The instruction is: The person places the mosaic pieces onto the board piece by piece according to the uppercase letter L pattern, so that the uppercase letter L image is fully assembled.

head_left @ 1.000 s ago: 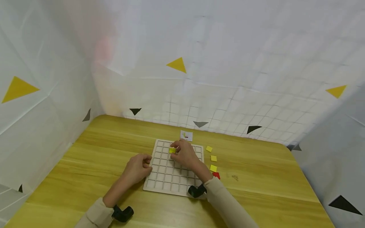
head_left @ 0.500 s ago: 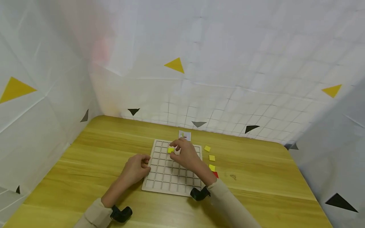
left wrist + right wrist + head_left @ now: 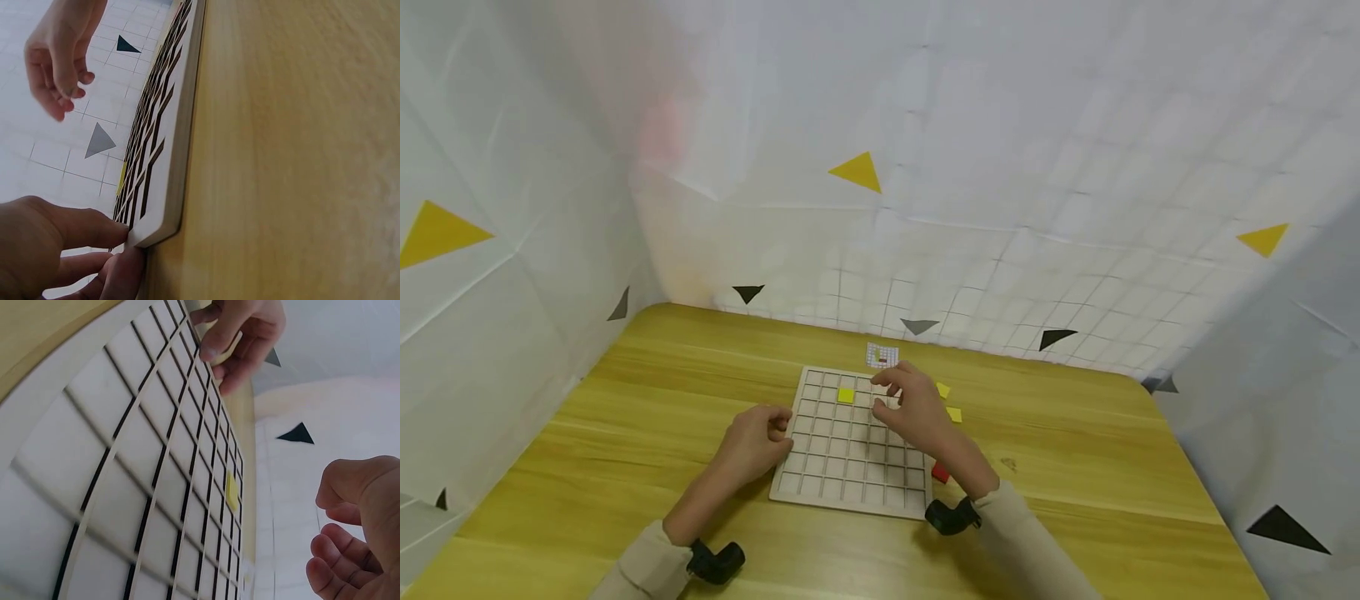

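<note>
A pale wooden grid board [image 3: 820, 492] lies flat on the table, one yellow square tile [image 3: 846, 395] sitting in a cell near its far left. My left hand [image 3: 754, 442] holds the board's left edge; in the left wrist view its thumb [image 3: 94, 228] rests at the corner, other fingertips against the side. Above the board's right part, my right hand [image 3: 917, 412] hovers with fingers loosely bent and thumb apart, nothing between them. To the right lie yellow tiles [image 3: 954, 415] and a red tile [image 3: 940, 472], partly hidden by the right hand and forearm.
A small printed card [image 3: 882, 355] with a grid and coloured marks lies behind the board. White sheet walls [image 3: 1000, 125] with yellow, black and grey triangles enclose the wooden table [image 3: 1075, 467] at the back and sides.
My right hand has come away from the yellow tile on the board and moved right, toward the loose tiles. The left hand stays at the board's edge. The head view shifts slightly.
</note>
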`<action>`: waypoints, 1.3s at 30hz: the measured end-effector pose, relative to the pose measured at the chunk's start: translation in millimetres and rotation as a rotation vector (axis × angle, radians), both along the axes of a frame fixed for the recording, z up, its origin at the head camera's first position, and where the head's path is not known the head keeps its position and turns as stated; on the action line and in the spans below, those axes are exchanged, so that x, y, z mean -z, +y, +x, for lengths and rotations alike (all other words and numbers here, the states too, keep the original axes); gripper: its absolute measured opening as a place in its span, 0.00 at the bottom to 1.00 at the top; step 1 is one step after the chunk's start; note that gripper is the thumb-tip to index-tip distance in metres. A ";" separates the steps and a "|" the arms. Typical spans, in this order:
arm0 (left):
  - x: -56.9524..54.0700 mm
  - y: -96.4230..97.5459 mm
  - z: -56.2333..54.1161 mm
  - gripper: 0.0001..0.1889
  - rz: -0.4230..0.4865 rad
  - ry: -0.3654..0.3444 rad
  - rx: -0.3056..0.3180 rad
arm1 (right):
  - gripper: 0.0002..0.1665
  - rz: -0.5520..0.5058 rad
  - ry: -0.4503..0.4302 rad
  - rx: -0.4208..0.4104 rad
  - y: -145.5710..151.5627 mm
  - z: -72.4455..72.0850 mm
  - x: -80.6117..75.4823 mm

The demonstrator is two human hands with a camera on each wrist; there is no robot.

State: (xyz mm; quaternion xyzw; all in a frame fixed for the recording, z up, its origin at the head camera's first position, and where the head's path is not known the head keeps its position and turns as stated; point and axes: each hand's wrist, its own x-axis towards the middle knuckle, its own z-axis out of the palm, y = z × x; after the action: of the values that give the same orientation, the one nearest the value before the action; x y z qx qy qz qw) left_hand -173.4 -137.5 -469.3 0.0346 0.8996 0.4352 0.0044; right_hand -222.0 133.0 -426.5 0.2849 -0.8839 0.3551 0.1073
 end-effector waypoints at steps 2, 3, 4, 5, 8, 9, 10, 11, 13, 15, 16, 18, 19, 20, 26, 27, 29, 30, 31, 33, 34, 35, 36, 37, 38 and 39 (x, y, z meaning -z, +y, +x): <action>0.1 -0.4 -0.3 0.21 -0.002 -0.001 -0.003 | 0.15 0.000 -0.007 0.013 7.1 -0.1 0.7; 0.0 -0.5 -0.4 0.21 -0.001 -0.001 -0.004 | 0.15 0.001 -0.004 0.018 10.6 -0.2 1.3; 0.0 -0.6 -0.4 0.21 -0.001 -0.002 -0.005 | 0.15 0.002 0.000 0.021 14.0 -0.1 1.7; 0.0 -0.6 -0.5 0.21 -0.001 -0.004 -0.007 | 0.15 -0.002 0.004 0.026 17.3 0.3 2.2; -0.1 -0.3 -0.5 0.21 -0.002 -0.004 -0.010 | 0.15 -0.005 0.020 0.051 27.6 1.1 5.0; -0.1 -0.2 -0.3 0.21 -0.002 -0.005 -0.011 | 0.14 -0.003 0.022 0.061 30.9 1.5 6.0; -0.2 0.0 -0.2 0.21 -0.002 -0.006 -0.011 | 0.14 -0.003 0.024 0.072 34.1 2.2 6.8; -0.3 0.3 -0.1 0.21 -0.002 -0.006 -0.011 | 0.14 -0.003 0.025 0.082 37.3 2.8 7.7; -0.3 0.8 0.1 0.21 0.000 -0.010 -0.013 | 0.14 -0.002 0.015 0.097 43.2 4.2 8.8; -0.6 1.3 0.5 0.21 0.005 -0.013 -0.016 | 0.14 -0.002 -0.001 0.109 48.7 5.7 10.1; -0.5 1.5 0.6 0.21 0.006 -0.015 -0.017 | 0.14 -0.007 -0.010 0.113 51.4 6.5 10.7; -0.4 2.0 0.8 0.21 0.010 -0.016 -0.020 | 0.15 -0.013 -0.024 0.123 56.8 7.9 12.7; -0.5 2.2 1.0 0.21 0.011 -0.016 -0.021 | 0.14 -0.013 -0.028 0.129 59.6 8.6 14.0; -0.3 2.3 1.1 0.21 0.013 -0.017 -0.020 | 0.14 -0.014 -0.034 0.135 62.2 9.5 15.0; 0.0 2.2 2.5 0.21 0.014 -0.022 -0.019 | 0.15 -0.021 -0.066 0.169 78.0 15.5 21.2; 0.0 2.1 2.7 0.21 0.013 -0.023 -0.021 | 0.15 -0.024 -0.072 0.176 80.8 16.4 22.4; -0.3 2.0 2.8 0.21 0.012 -0.025 -0.024 | 0.15 -0.029 -0.085 0.187 85.9 18.4 24.1; -0.5 1.9 2.7 0.21 0.012 -0.026 -0.025 | 0.15 -0.028 -0.091 0.195 88.4 19.4 24.7; -0.6 1.9 2.6 0.21 0.011 -0.027 -0.024 | 0.15 -0.028 -0.094 0.201 91.0 20.3 25.8; -1.0 2.0 2.3 0.21 0.013 -0.027 -0.021 | 0.15 -0.020 -0.098 0.211 96.0 21.9 28.6; -1.2 2.0 2.2 0.21 0.012 -0.027 -0.020 | 0.15 -0.014 -0.099 0.215 98.3 22.6 30.1; -1.3 2.1 2.1 0.21 0.012 -0.027 -0.020 | 0.15 -0.006 -0.098 0.220 100.7 23.0 32.0; -1.2 2.1 1.9 0.21 0.009 -0.027 -0.019 | 0.15 0.004 -0.101 0.226 102.8 23.7 33.7; -1.0 2.1 1.7 0.21 0.007 -0.027 -0.018 | 0.15 0.010 -0.105 0.232 104.8 24.2 35.4; -0.8 2.1 1.5 0.21 0.005 -0.027 -0.017 | 0.15 0.021 -0.109 0.239 106.6 24.8 37.1; -0.7 2.2 1.4 0.21 0.004 -0.028 -0.016 | 0.15 0.031 -0.115 0.246 108.0 25.3 38.5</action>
State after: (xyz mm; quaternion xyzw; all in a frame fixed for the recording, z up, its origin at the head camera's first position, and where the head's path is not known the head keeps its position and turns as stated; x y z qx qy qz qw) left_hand -172.0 -135.3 -468.6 0.0215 0.8988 0.4375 0.0135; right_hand -196.7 241.0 -465.0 0.1554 -0.9221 0.3414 0.0948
